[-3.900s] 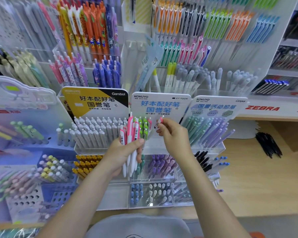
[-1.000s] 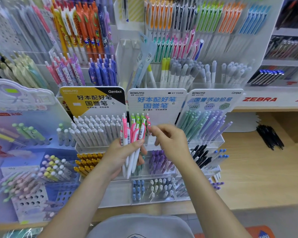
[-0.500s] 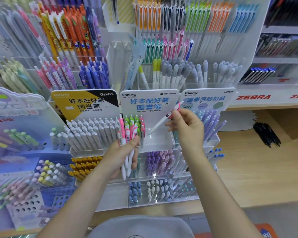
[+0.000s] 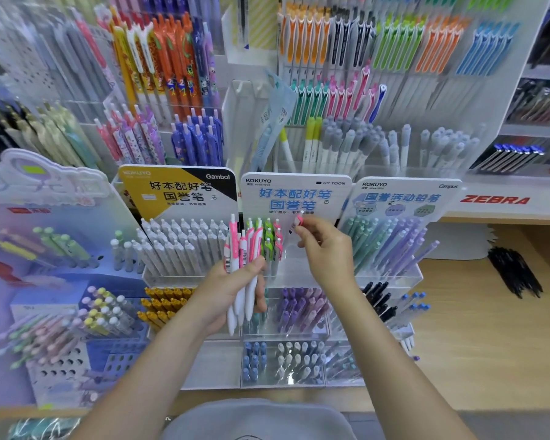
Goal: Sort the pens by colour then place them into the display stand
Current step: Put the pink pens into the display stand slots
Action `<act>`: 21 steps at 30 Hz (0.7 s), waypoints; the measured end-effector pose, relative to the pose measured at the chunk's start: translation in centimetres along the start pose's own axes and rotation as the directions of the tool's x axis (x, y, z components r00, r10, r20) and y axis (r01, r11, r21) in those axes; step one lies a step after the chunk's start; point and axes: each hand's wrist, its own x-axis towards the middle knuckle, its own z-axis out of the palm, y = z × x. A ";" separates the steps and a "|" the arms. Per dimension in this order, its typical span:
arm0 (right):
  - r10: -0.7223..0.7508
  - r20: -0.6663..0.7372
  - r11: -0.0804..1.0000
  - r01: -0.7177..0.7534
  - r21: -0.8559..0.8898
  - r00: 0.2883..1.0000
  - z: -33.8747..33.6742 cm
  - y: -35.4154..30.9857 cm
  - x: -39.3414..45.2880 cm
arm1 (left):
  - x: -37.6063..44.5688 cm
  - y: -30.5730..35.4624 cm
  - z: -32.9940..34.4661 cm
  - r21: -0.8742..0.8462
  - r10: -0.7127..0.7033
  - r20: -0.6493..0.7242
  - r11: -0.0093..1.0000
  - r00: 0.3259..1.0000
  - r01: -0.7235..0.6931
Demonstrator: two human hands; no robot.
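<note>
- Reading across the 3 header cards: the yellow-and-black card (image 4: 178, 192) says "KOKUYO" and "Gambol", the white middle card (image 4: 296, 193) says "KOKUYO" and "GY TOON", and the pale blue card (image 4: 404, 198) says "KOKUYO" and "Campus", each with large Chinese characters.
- A red "ZEBRA" label (image 4: 494, 200) runs along the shelf edge at the right.
- The left hand (image 4: 232, 290) grips a bundle of pink-and-white pens (image 4: 242, 268), fingers curled round the barrels, clips upward, in front of the display stand (image 4: 302, 271).
- The right hand (image 4: 327, 252) pinches a single pink pen (image 4: 297, 222) between thumb and fingertips, held just above the stand's top tier beside the green and pink pens (image 4: 269, 239) already standing there.
- Lower tiers hold purple, blue and white pens.
- A light wooden counter (image 4: 477, 338) carries the stands; a loose heap of black pens (image 4: 515, 274) lies on it at the right.
- Racks of coloured pens fill the wall behind.
</note>
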 end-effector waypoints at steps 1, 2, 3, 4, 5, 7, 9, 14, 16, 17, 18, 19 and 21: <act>-0.011 0.015 1.000 0.011 -0.030 1.000 0.1 0.2 0.1 | 0.0 0.0 0.1 0.002 0.001 -0.002 1.000 1.000 -0.001; -0.019 0.031 0.998 0.021 -0.066 0.999 0.3 0.4 0.2 | 0.1 -0.1 0.1 0.006 0.003 -0.007 1.000 1.000 -0.003; -0.025 0.047 0.995 0.029 -0.100 0.999 0.5 0.6 0.3 | 0.1 -0.1 0.1 0.010 0.007 -0.012 1.000 1.000 -0.006; -0.026 0.058 0.992 0.033 -0.122 0.998 0.6 0.7 0.3 | 0.2 -0.2 0.2 0.013 0.012 -0.014 1.000 1.000 -0.012; -0.025 0.063 0.991 0.033 -0.127 0.998 0.8 0.8 0.3 | 0.2 -0.2 0.2 0.013 0.019 -0.014 1.000 1.000 -0.019; -0.031 0.056 0.992 0.037 -0.124 0.998 0.9 0.9 0.3 | 0.4 -0.3 0.1 0.003 0.032 -0.013 0.999 0.999 -0.032; -0.035 0.056 0.990 0.042 -0.134 0.998 0.8 1.0 0.5 | 0.5 -0.4 0.0 -0.004 0.037 -0.010 0.999 0.999 -0.037; -0.130 0.124 0.958 0.156 -0.239 0.984 0.7 1.6 1.0 | 0.6 -0.4 0.1 -0.030 0.041 -0.010 0.999 0.999 -0.041; -0.111 0.129 0.954 0.142 -0.265 0.985 0.8 1.6 1.0 | 0.6 -0.5 0.2 -0.046 0.037 -0.014 0.998 0.999 -0.038; -0.092 0.120 0.951 0.123 -0.283 0.988 0.8 1.5 1.0 | 0.6 -0.6 0.2 -0.041 0.036 -0.018 0.998 0.999 -0.037; -0.079 0.106 0.947 0.108 -0.302 0.991 0.6 1.1 0.9 | 0.6 -0.6 0.2 -0.034 0.039 -0.023 0.999 0.999 -0.040; -0.078 0.083 0.943 0.100 -0.316 0.993 0.3 0.6 0.8 | 0.6 -0.7 0.1 -0.026 0.046 -0.023 0.999 0.999 -0.046; -0.048 0.038 0.969 0.055 -0.241 0.998 -0.5 -0.8 0.2 | 0.8 -0.7 0.0 -0.003 0.056 -0.013 0.998 0.998 -0.056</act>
